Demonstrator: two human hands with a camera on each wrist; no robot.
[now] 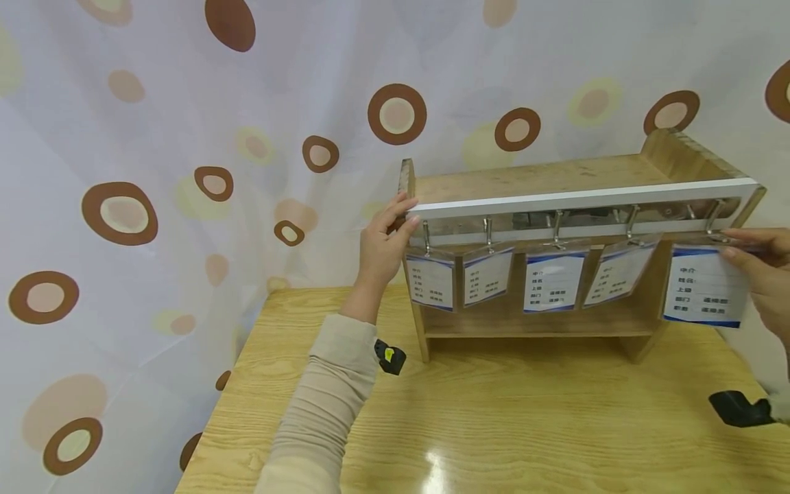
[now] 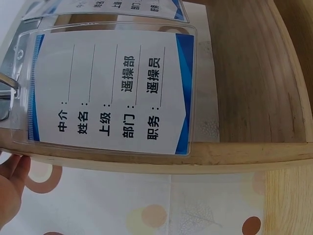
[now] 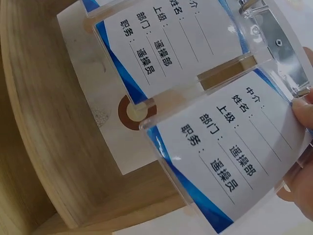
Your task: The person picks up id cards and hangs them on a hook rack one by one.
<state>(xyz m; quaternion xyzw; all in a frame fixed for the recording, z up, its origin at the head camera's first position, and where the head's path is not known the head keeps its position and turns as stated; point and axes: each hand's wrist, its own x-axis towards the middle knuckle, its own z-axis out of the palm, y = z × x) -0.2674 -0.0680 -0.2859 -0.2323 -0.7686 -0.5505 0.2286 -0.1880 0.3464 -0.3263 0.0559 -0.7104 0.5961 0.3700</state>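
Observation:
My right hand (image 1: pixel 765 267) pinches the top edge of a clear-sleeved badge (image 1: pixel 703 288) between thumb and fingers. That badge is at the rightmost hook (image 1: pixel 714 216) of a metal hook rail. In the right wrist view the thumb lies on the badge's corner (image 3: pixel 230 152), close to the hook's tip. My left hand (image 1: pixel 381 240) grips the left front corner of a small wooden shelf (image 1: pixel 531 175), beside the white front strip. Several more badges (image 1: pixel 555 280) with blue edges and printed text hang in a row from the other hooks. The leftmost badge (image 2: pixel 107 93) fills much of the left wrist view.
The shelf stands on a wood-grain table (image 1: pixel 494 425), and its lower board (image 1: pixel 537 326) runs behind the badges. A pale curtain (image 1: pixel 185 329) with brown and yellow circles hangs behind and to the left. A black wrist device (image 1: pixel 390 357) shows beside the left sleeve.

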